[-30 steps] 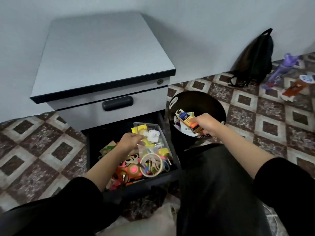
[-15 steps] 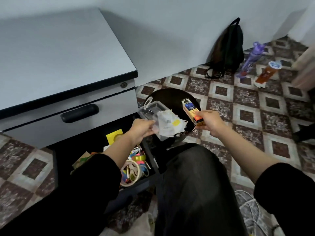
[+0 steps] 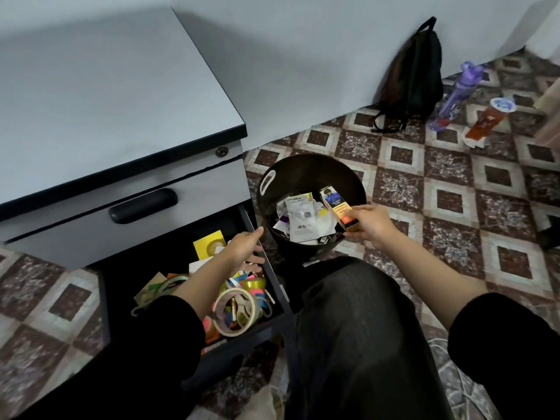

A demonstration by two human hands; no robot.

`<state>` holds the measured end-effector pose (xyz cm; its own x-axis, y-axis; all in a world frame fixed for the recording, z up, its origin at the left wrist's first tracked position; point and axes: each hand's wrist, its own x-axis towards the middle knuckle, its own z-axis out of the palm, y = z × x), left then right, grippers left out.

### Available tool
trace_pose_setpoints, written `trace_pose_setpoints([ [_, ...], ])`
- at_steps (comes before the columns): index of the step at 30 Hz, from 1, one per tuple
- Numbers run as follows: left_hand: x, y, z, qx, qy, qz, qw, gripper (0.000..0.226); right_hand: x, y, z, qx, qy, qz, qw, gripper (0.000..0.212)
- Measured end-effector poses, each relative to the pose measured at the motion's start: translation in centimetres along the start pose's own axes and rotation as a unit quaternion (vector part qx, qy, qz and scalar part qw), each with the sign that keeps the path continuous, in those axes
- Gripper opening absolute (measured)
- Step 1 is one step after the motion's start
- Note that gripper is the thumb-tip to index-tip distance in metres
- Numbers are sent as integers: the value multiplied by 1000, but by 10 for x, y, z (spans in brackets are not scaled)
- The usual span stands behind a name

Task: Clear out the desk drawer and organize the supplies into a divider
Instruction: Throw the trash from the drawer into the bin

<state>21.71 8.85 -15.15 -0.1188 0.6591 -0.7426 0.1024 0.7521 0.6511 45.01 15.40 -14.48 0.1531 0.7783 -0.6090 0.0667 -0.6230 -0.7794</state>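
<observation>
Partly hidden by the right hand (image 3: pixel 371 225), the box (image 3: pixel 336 207) print blurs

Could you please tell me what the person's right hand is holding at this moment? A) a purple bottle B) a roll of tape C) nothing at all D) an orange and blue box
D: the right hand grips the orange and blue box at the black bin.

Glossy plastic bin (image 3: pixel 309 174), matt laminate cabinet (image 3: pixel 100 95), cardboard box (image 3: pixel 338 207)
</observation>
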Motion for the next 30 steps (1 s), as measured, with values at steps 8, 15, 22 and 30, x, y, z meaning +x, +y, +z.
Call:
trace_pose_setpoints([
  [8, -8, -12, -33, -16, 20, 18, 1000, 54, 3, -15, 20, -143, -6, -102, 984, 53],
  [15, -27, -32, -64, 13, 21, 35, 999, 42, -20, 3, 54, -263, -56, -112, 957, 26],
  [22, -45, -75, -113, -39, 103, 85, 990, 13, -46, 5, 94, -287, -114, -129, 942, 15],
  [30, -56, -132, -171, -98, 238, 98, 961, 18, -42, 45, 165, -381, -165, -186, 890, 20],
])
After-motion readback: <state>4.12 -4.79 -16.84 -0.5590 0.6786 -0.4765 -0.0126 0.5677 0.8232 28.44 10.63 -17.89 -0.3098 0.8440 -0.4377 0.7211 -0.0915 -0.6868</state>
